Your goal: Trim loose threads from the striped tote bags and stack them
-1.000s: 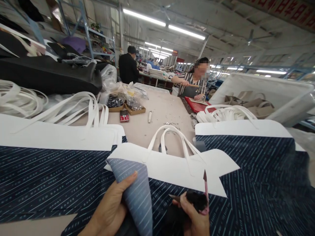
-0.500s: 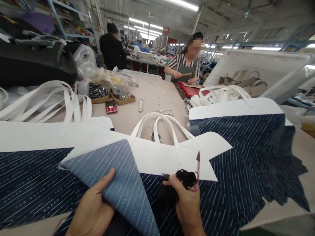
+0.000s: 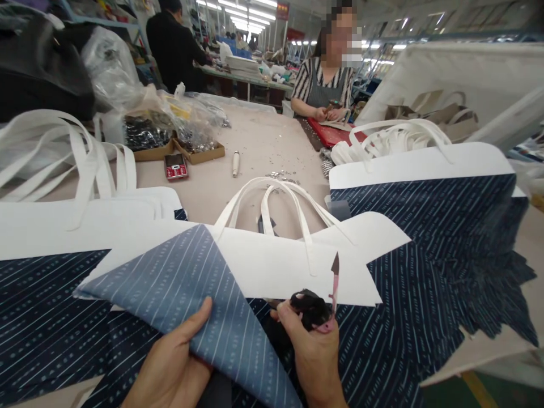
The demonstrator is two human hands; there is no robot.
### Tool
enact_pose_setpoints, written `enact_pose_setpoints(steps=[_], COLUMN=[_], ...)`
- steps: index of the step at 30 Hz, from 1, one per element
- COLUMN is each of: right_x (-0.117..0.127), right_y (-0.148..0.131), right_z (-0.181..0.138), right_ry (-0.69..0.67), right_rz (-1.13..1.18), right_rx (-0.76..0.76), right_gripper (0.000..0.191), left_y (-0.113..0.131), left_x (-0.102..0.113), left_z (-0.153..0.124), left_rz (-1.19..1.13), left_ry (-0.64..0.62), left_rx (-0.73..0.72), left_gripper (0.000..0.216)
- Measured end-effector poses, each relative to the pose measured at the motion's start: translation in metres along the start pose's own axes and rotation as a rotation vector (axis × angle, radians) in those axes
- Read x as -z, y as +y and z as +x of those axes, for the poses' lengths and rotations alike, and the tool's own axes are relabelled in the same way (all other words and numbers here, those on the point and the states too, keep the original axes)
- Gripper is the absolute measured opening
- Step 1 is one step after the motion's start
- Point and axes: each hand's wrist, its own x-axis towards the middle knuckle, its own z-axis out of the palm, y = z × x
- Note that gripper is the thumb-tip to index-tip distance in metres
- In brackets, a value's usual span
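A navy striped bag panel with a white top band and white handles [image 3: 280, 266] lies in front of me on the table. My left hand [image 3: 170, 368] pinches its folded-over corner [image 3: 199, 306], whose paler striped underside faces up. My right hand [image 3: 312, 354] is closed on a small pink-handled tool with a dark pointed tip [image 3: 334, 283], together with a black fuzzy lump [image 3: 312, 309]. The tool points up over the white band.
Stacks of similar navy-and-white bags lie at left [image 3: 51, 283] and right [image 3: 425, 204]. Further back sit a red phone [image 3: 175, 166], cardboard trays of small metal parts [image 3: 187, 148] and a white pen-like tool [image 3: 235, 163]. A person in stripes [image 3: 323, 85] works across the table.
My left hand has pulled the folded corner further over to the left, showing more of the pale underside. My view has dropped and come closer to the table. My right hand keeps the tool.
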Motion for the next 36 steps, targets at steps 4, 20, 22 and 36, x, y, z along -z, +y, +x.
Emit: enact_pose_setpoints(steps=[4,20,22,36], right_x=[-0.001,-0.002,0.000,-0.018], right_y=[0.002,0.009,0.013,0.005], right_z=[-0.003,-0.009,-0.011,-0.022], right_ry=[0.044,-0.025,-0.005,0.104], right_rz=[-0.035,-0.058,-0.082,-0.139], right_rx=[0.010,-0.027,-0.017,0.093], right_gripper=[0.024,0.018,0.019,0.022], left_y=[-0.003,-0.001,-0.003,0.000], left_x=[0.006,0.004,0.006,-0.001], left_z=[-0.005,-0.010,-0.011,-0.023], left_rz=[0.008,-0.113,-0.084,0.003], left_ry=[0.039,0.063,0.058,0.048], left_rx=[0.035,0.151,0.137,0.074], left_gripper=[0.032,0.043,0.042,0.044])
